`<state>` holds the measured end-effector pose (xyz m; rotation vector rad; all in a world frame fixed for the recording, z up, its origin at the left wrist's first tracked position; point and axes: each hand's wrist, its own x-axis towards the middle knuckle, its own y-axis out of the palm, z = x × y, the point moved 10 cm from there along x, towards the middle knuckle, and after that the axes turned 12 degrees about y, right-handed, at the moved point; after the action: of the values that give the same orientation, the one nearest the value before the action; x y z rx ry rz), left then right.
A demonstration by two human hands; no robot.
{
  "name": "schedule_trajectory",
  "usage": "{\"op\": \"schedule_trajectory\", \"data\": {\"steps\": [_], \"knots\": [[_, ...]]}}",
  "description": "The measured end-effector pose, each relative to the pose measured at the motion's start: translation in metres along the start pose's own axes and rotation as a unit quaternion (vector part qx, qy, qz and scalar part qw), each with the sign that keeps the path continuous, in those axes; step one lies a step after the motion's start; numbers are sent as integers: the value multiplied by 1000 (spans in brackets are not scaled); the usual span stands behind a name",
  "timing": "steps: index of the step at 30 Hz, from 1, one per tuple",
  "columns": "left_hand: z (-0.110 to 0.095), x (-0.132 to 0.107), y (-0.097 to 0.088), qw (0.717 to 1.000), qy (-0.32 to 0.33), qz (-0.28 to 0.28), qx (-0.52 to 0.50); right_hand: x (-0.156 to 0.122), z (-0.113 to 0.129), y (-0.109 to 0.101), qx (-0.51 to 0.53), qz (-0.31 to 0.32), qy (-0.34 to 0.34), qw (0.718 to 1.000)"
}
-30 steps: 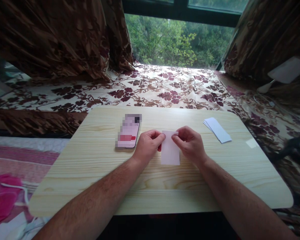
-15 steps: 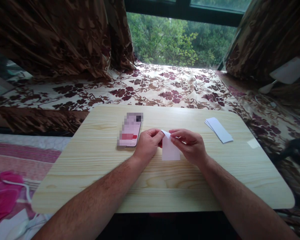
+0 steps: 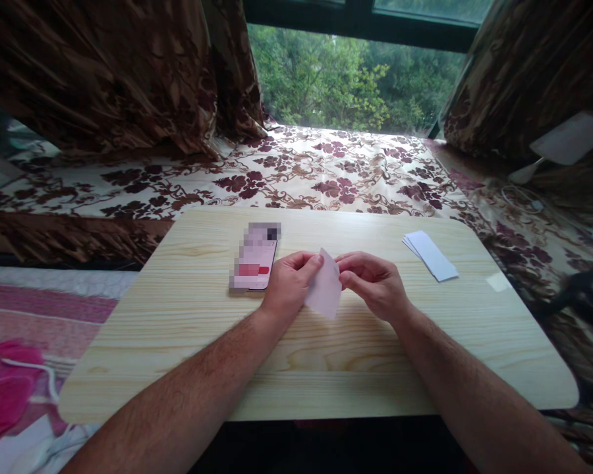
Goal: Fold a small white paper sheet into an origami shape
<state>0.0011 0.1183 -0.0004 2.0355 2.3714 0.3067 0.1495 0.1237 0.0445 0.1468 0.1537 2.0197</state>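
Note:
A small white piece of paper [image 3: 325, 293] is held above the middle of the table, tilted with its lower end toward me. My left hand [image 3: 294, 280] pinches its left edge, thumb on top. At the paper's right edge, my right hand [image 3: 373, 282] has its thumb and forefinger closed on it near the upper part. The fingers behind the sheet are hidden. Just left of my left hand lies a phone [image 3: 255, 260] with a pink, partly blurred screen.
Several white paper strips [image 3: 431, 255] lie stacked at the right of the wooden table [image 3: 178, 349]. A pale patch [image 3: 499, 282] sits near its right edge. Behind are a flower-patterned cloth [image 3: 336, 168] and a window. A white lamp [image 3: 571, 138] stands at far right.
The paper has turned from hanging straight to tilting, its lower end swinging left. Its folded-over top corner now looks flattened out. Both hands stay at nearly the same place.

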Motion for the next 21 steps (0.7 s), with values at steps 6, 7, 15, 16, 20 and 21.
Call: {"op": "schedule_trajectory", "data": {"steps": [6,7,15,16,20,21], "knots": [[-4,-1,-1,1000,6,-1,29,1,-8,-4,-34,-27,16,999],[-4,-1,0,1000,4,0,24,2,-11,-4,-36,-33,24,999],[-6,-3,6,1000,-1,-1,-31,1,-13,-12,-95,-87,32,991],[-7,-3,5,1000,5,-3,-27,1,-12,-12,-96,-84,32,991],[-11,-2,-1,999,26,-28,-7,-2,-9,-2,-65,-22,26,997],[-10,-2,-2,999,26,-35,-10,-3,-8,1,-55,-5,27,998]]}}
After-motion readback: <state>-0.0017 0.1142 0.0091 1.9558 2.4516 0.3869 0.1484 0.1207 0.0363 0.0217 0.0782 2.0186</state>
